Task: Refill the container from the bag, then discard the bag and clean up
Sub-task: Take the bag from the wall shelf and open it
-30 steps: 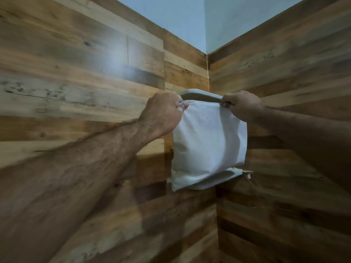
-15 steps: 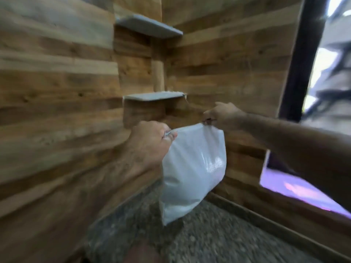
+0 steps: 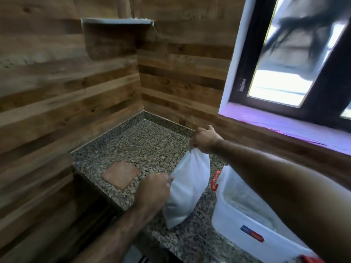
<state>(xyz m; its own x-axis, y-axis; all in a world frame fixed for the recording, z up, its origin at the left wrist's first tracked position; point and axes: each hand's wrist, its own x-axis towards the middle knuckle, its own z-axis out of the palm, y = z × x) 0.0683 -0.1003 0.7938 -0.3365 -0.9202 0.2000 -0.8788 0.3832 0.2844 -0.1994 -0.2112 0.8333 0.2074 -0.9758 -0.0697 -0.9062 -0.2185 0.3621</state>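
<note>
Bag (image 3: 187, 190) hanging upright over the granite surface (image 3: 144, 147), top edge pinched at either corner by the left hand (image 3: 153, 190) and right hand (image 3: 204, 139); open container (image 3: 245, 223) lies just beside it, on the right hand's side

Corner of a home kitchen or pantry nook. Speckled granite counter (image 3: 144, 149) with a matching low upstand runs into the corner. Walls (image 3: 57, 88) clad in horizontal wood-look planks. Small corner shelf (image 3: 115, 20) fixed high up. Dark-framed window (image 3: 284, 59) on the right, white surround, sill (image 3: 284, 126) below it. A reddish square tile (image 3: 121, 174) lies on the counter. A clear plastic storage container (image 3: 245, 221) with red clips stands on the counter, household type.
</note>
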